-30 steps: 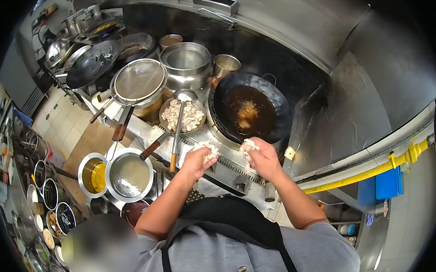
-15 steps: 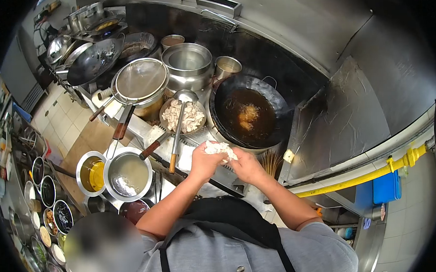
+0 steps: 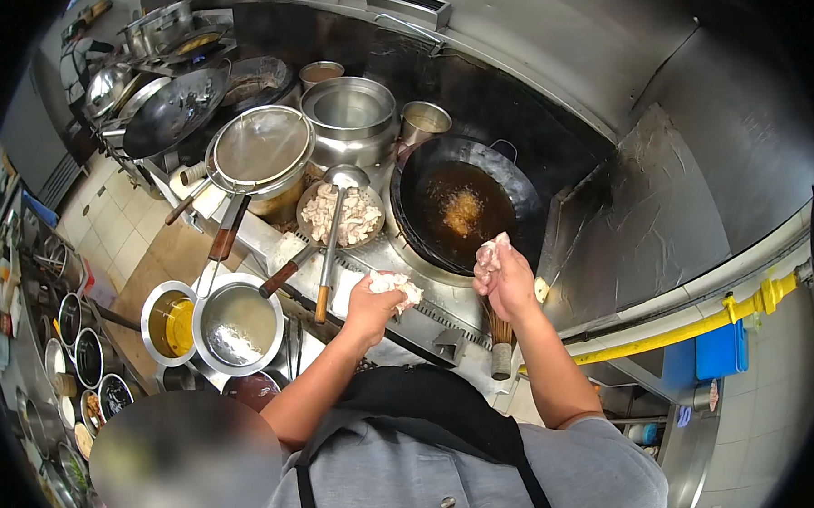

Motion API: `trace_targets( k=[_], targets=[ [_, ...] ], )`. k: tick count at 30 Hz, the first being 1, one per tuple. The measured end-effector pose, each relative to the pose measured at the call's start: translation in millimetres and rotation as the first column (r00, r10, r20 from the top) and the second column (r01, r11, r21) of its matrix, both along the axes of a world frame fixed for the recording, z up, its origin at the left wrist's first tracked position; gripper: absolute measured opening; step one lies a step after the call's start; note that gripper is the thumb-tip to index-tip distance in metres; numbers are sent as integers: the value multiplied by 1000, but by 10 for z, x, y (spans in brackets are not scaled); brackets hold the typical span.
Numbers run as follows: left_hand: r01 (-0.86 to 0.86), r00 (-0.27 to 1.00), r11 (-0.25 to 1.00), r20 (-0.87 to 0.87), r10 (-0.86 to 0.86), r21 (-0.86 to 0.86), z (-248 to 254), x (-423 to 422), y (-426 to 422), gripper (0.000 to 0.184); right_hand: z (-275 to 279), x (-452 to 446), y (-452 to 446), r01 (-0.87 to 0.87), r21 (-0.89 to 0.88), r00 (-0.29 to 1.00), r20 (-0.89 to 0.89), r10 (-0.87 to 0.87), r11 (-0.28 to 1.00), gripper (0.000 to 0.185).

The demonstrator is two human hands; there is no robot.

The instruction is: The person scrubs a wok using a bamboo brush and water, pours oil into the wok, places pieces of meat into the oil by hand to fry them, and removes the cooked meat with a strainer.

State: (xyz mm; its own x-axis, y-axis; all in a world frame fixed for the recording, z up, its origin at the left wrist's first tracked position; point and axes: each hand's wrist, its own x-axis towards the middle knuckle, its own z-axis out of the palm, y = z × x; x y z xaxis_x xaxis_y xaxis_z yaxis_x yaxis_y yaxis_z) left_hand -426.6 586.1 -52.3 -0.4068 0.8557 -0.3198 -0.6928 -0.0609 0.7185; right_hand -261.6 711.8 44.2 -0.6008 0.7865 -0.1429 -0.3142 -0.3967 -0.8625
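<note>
Pale, whitish food (image 3: 396, 289) lies in the grip of my left hand (image 3: 371, 310), over the steel counter edge. My right hand (image 3: 510, 284) is raised near the front rim of the black wok (image 3: 524, 190), fingers pinched on a small pale piece (image 3: 497, 241). In the wok's dark oil, golden food (image 3: 461, 213) bubbles. Left of the wok, a strainer of pale chunks (image 3: 351, 218) has a ladle (image 3: 332, 248) lying across it.
A bamboo brush (image 3: 501, 348) stands by the counter's front edge. To the left are a round mesh sieve (image 3: 262, 148) on a pot, a bowl of cloudy liquid (image 3: 240, 325) and a pot of yellow oil (image 3: 173, 324). A yellow pipe (image 3: 682, 323) runs at right.
My hands were together around the pale food half a second ago. Now they are apart: my right hand has moved right and up towards the wok with a small piece, my left slightly left.
</note>
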Motion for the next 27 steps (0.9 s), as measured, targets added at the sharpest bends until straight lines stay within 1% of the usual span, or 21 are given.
trace_targets(
  k=[1,3,4,6,7,9,10,13,15,16,17,18,19,20,21,22,23,24,25,26,27],
  targets=[
    [-3,1000,1000,-19,2,-9,-33,10,5,33,30,-7,5,0,0,1000,0,0,1000,17],
    [-5,999,1000,-38,5,-19,-100,21,13,33,119,-22,-3,-8,141,975,223,-24,990,20],
    [-10,998,1000,-59,10,0,-118,18,14,34,152,-31,4,-6,140,975,221,-25,990,20],
    [-11,997,1000,-82,12,18,-159,10,14,36,197,-43,36,54,193,949,295,-110,980,22],
    [-6,999,1000,-49,8,29,-132,8,1,37,195,-29,74,56,191,949,295,-112,980,22],
    [4,1000,999,-15,-3,41,-76,13,-30,38,195,24,183,130,110,973,179,-148,985,24],
    [33,999,998,24,-34,53,-2,23,-57,36,238,40,223,131,95,982,124,-142,987,31],
    [70,993,996,93,-75,57,-66,33,-49,29,357,64,292,217,111,973,52,-223,970,37],
    [96,992,995,82,-97,19,-86,39,-58,24,356,53,398,253,154,965,24,-260,955,40],
    [82,996,997,40,-83,15,-88,65,-61,18,278,63,522,243,366,951,92,-295,898,37],
    [82,996,997,39,-83,13,-81,69,-66,18,196,64,652,205,558,928,151,-341,804,34],
    [81,997,997,10,-81,0,-75,71,-80,20,125,48,796,19,909,786,244,-569,417,24],
    [81,996,997,-20,-82,-11,-50,73,-90,23,91,33,863,-129,920,704,349,-619,371,28],
    [85,996,996,-22,-85,-10,-21,71,-99,23,69,34,935,-235,876,660,462,-592,422,36],
    [82,996,996,-30,-81,25,10,61,-124,29,43,36,1005,-334,818,603,568,-560,469,45],
    [78,996,995,-37,-76,59,40,46,-155,35,-155,38,1185,-331,818,603,567,-562,470,45],
    [77,996,995,-38,-75,58,62,34,-181,35,-476,45,1441,-354,817,597,573,-562,456,48],
    [58,996,996,56,-63,74,80,16,-203,40,-647,40,1584,-378,815,593,578,-561,439,51],
    [35,987,995,150,-48,89,80,-11,-225,45,-655,-17,1543,-396,765,487,644,-590,509,40],
    [55,984,993,164,-73,108,9,-56,-229,51,-780,-9,1613,-504,717,388,686,-616,481,33],
    [43,984,993,165,-60,106,-64,-66,-253,51,-913,-15,1675,-605,654,286,711,-643,454,26]
  ],
)
